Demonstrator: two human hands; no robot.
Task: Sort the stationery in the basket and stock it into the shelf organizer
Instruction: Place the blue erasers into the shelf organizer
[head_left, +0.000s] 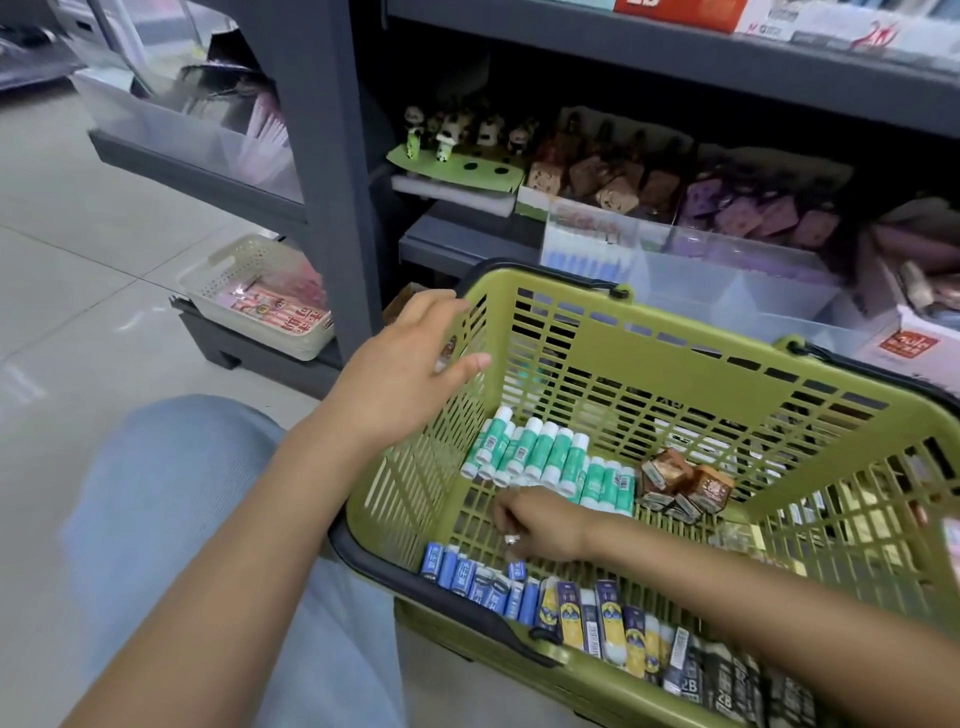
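Note:
A green plastic basket (691, 374) stands before the shelf. Inside lie a row of green-and-white glue sticks (524, 452), small blue erasers (467, 571) along the near wall, yellow-and-blue eraser boxes (608, 618), black 2B boxes (727, 680) and brown cube items (685, 483). My right hand (540, 530) is down in the basket, fingers pinched on one small blue eraser (517, 570) just above the blue row. My left hand (410, 364) hovers with fingers spread at the basket's left rim, holding nothing. The clear shelf organizer (727, 270) sits behind the basket.
A dark grey shelf upright (332, 208) stands left of the basket. The shelf holds panda figures (457, 130), brown and purple toy items (675, 192). A white perforated bin (260, 301) sits low on the left. My knee in light jeans (182, 519) is at lower left.

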